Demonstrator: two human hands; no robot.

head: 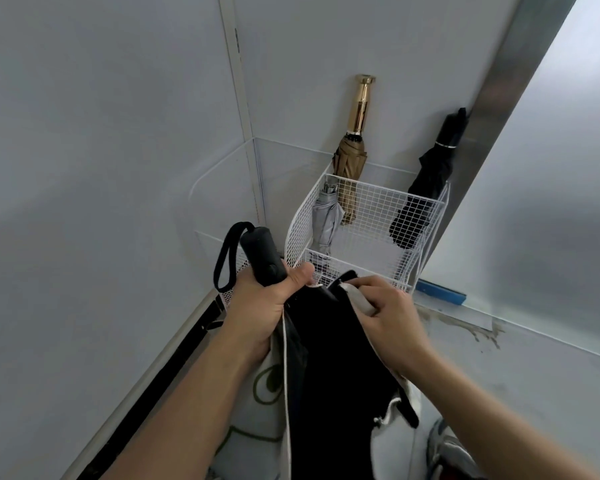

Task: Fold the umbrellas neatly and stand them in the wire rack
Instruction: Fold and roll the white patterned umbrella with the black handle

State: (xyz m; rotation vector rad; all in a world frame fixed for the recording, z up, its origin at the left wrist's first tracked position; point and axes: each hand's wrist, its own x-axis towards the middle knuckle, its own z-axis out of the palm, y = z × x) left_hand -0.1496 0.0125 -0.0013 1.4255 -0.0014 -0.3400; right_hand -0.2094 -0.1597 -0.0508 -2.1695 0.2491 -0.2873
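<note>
Nearest the camera, the loose canopy of a black-and-white fabric folding umbrella point(329, 358) hangs between both forearms. Its lower end runs off the bottom edge, so its tip is out of sight. Its folds are too bunched to count, and a green printed outline on the white panel is only partly visible. At the lower right, a grey and white sports shoe point(447, 452) is cut off by the frame. The umbrella's long axis runs nearly upright, handle end up and tilted toward the wall corner. The left hand point(257, 306) is wrapped tightly round the base of the stubby black plastic handle point(262, 258), from which a black cord wrist loop point(224, 258) hangs to the left. Just beside it, the right hand point(392, 317) pinches a white edge of the canopy. Behind the hands a white wire mesh rack point(378, 199) is in the corner, its lower front hidden by them. It holds a folded grey umbrella point(324, 223), a tan umbrella with a shiny gold handle point(355, 133) and a loosely folded black umbrella point(430, 178), all handle up except the grey one, whose ends are unclear. A blue strip point(440, 293) lies right of the rack's base.
</note>
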